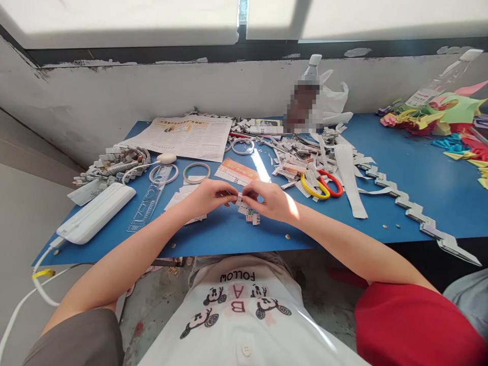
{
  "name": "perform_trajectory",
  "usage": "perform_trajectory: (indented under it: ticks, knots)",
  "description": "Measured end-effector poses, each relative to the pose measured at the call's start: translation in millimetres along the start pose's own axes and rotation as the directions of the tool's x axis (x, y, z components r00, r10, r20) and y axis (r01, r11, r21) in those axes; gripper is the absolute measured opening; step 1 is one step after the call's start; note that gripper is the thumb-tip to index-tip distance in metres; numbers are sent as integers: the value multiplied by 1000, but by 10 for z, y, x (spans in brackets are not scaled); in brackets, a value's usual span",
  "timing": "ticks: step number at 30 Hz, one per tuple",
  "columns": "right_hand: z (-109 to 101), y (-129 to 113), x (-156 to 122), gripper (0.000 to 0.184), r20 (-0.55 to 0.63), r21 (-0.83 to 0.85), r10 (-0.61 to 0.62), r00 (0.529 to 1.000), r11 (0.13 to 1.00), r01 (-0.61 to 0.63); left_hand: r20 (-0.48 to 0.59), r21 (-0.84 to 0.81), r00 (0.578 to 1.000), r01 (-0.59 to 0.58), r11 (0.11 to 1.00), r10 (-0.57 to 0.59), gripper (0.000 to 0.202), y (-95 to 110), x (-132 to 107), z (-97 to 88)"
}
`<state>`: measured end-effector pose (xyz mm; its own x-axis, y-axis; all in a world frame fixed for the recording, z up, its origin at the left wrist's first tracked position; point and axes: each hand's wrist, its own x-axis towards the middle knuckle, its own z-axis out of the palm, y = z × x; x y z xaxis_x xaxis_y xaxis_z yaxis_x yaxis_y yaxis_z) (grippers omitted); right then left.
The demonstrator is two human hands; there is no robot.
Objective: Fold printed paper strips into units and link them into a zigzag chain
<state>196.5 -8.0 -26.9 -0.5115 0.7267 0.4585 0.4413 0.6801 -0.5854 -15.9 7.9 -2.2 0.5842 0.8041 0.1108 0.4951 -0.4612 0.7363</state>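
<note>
Both hands meet above the blue table [229, 239] near its front edge. My left hand [212, 196] pinches one end of a small folded newspaper strip between thumb and fingertips. My right hand [271, 199] grips the same piece from the other side. Below the right fingers hangs a short chain of folded paper strips [251, 216], printed in grey, green and red. Under and beside the left wrist lie flat newspaper strips [179, 199]. An orange-and-white newspaper piece [238, 169] rests just beyond the fingers.
Scissors [335, 183] with yellow and red handles lie among paper scraps [297, 155]. A folded-paper chain [412, 208] hangs over the right edge. At left are a white power strip [97, 213], a clear ruler [150, 195] and tape rings [196, 173]. Behind stand a newspaper [183, 145] and bottle [305, 96].
</note>
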Motion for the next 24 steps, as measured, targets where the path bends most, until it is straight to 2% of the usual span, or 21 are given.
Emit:
perform_trajectory:
  ticks: [5, 9, 14, 16, 19, 21, 24]
  knots:
    - [30, 62, -22, 7, -18, -58, -71, 997, 996, 70, 23, 33, 1000, -9, 999, 8, 18, 4, -13, -5]
    - [38, 81, -20, 6, -19, -51, -79, 997, 996, 78, 52, 76, 999, -13, 997, 9, 17, 17, -15, -12]
    - [-13, 25, 7, 9, -10, -11, -73, 997, 997, 73, 16, 82, 1000, 11, 997, -12, 15, 54, -8, 10]
    - [-21, -14, 20, 15, -21, 27, -14, 1000, 1000, 15, -18, 69, 999, 36, 997, -35, 14, 72, -2, 33]
    - [0, -73, 37, 29, -6, 85, 167, 986, 983, -165, -44, 15, 995, 90, 996, -90, 13, 94, 8, 72]
    - [23, -102, 44, 28, 39, 162, 284, 958, 944, -286, -33, -23, 993, 110, 994, -110, 14, 102, 13, 92]
    - [42, -117, 45, 24, 109, 340, 376, 920, 856, -390, -23, -36, 992, 121, 992, -122, 13, 111, 19, 101]
